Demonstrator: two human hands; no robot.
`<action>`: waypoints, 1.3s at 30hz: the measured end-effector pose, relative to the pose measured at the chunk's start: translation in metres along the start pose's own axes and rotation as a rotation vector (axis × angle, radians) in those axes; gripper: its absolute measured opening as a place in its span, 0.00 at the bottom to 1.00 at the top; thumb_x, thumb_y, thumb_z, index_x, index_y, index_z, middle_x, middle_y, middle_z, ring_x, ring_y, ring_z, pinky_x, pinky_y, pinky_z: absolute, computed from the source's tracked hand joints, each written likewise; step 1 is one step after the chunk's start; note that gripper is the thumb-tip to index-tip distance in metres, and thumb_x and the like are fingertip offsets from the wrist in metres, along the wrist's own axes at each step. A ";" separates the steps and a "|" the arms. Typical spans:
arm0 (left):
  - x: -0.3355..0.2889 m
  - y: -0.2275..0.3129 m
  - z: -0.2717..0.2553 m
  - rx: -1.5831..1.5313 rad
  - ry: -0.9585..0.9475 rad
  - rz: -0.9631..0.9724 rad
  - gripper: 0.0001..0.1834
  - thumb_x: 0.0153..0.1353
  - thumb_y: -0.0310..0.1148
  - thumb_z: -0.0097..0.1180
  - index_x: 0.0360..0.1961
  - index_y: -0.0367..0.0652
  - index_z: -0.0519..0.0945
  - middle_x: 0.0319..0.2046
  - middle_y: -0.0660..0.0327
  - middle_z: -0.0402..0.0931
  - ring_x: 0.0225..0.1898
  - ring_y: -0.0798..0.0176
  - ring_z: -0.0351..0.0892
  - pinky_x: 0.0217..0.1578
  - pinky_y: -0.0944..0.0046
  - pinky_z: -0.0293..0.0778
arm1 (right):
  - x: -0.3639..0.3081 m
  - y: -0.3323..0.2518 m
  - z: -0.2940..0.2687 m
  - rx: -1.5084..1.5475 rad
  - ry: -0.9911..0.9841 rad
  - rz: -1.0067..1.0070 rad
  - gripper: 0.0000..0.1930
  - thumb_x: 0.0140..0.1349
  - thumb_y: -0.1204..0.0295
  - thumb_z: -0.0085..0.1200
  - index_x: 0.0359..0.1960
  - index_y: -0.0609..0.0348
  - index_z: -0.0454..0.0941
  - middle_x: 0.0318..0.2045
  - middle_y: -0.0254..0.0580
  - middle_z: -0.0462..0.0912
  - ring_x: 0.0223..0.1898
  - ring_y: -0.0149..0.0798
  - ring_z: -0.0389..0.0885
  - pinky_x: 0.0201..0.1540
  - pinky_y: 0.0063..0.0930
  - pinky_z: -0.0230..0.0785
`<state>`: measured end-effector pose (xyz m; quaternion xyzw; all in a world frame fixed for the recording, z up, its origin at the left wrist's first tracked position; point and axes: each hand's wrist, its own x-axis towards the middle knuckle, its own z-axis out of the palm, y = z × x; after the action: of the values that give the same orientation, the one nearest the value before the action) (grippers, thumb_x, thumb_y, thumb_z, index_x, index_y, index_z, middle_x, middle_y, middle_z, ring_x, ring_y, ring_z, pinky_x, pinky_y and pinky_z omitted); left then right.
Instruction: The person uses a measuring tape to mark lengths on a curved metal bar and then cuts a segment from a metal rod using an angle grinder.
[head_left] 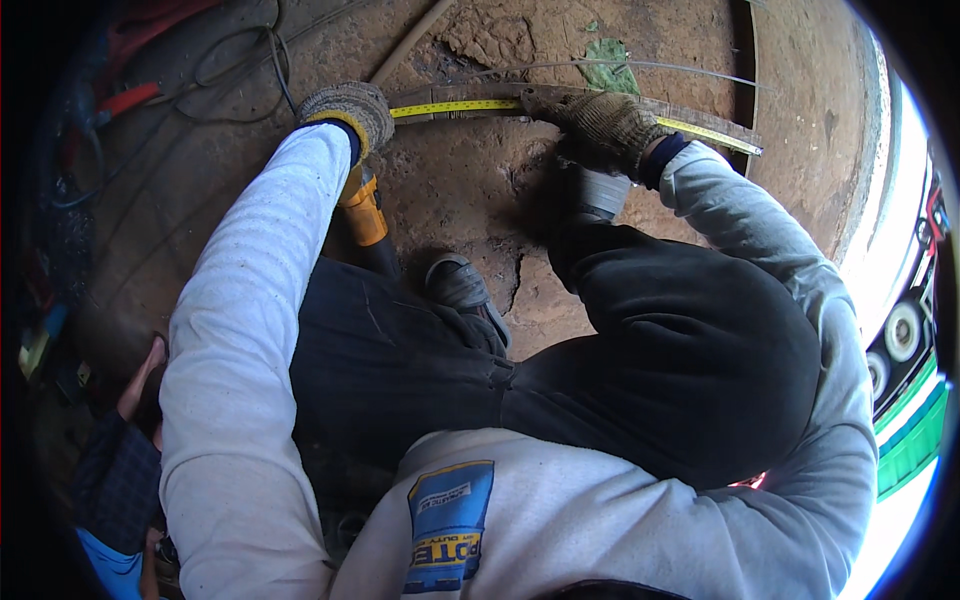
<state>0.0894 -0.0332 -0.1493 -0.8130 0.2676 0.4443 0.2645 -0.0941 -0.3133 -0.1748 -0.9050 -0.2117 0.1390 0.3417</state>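
A yellow tape measure blade (455, 107) lies stretched along a long flat bar (437, 95) on the ground. Its far right end (740, 146) is near the bar's right end. My left hand (352, 108), in a knitted work glove, is closed around the tape at the left; the case is not visible. My right hand (605, 125), gloved too, lies across the bar and tape with its fingers pressed together toward the left. What those fingers pinch, if anything, is hidden. Beneath my left wrist stands an orange and black power tool (366, 212), partly covered by my sleeve.
A thin rod (690, 70) and a crumpled green scrap (607, 68) lie beyond the bar. A wooden handle or pipe (410, 40) and looped cables (235, 65) are at the far left. My sandalled foot (462, 285) stands close by. Another person (120, 470) is at the lower left.
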 end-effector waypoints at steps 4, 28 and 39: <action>0.002 -0.001 -0.001 0.021 -0.014 0.011 0.24 0.65 0.47 0.55 0.56 0.46 0.82 0.56 0.53 0.80 0.57 0.48 0.80 0.59 0.50 0.74 | 0.000 -0.002 -0.003 0.011 -0.067 0.065 0.30 0.63 0.64 0.57 0.69 0.45 0.68 0.53 0.50 0.82 0.46 0.53 0.83 0.46 0.46 0.75; 0.000 -0.010 -0.002 -0.079 0.037 0.026 0.29 0.69 0.58 0.48 0.57 0.48 0.81 0.57 0.49 0.78 0.58 0.45 0.77 0.59 0.49 0.71 | 0.008 -0.009 -0.010 0.087 -0.259 0.279 0.32 0.62 0.67 0.57 0.70 0.43 0.67 0.60 0.52 0.77 0.57 0.55 0.78 0.57 0.46 0.72; -0.008 -0.001 -0.008 -0.091 0.005 -0.015 0.31 0.69 0.58 0.47 0.58 0.44 0.81 0.57 0.48 0.79 0.58 0.45 0.78 0.60 0.50 0.72 | 0.009 -0.009 -0.010 0.078 -0.258 0.284 0.32 0.62 0.68 0.58 0.70 0.43 0.67 0.62 0.53 0.76 0.61 0.55 0.76 0.61 0.46 0.70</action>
<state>0.0911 -0.0362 -0.1378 -0.8273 0.2418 0.4521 0.2296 -0.0851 -0.3082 -0.1620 -0.8864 -0.1183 0.3090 0.3236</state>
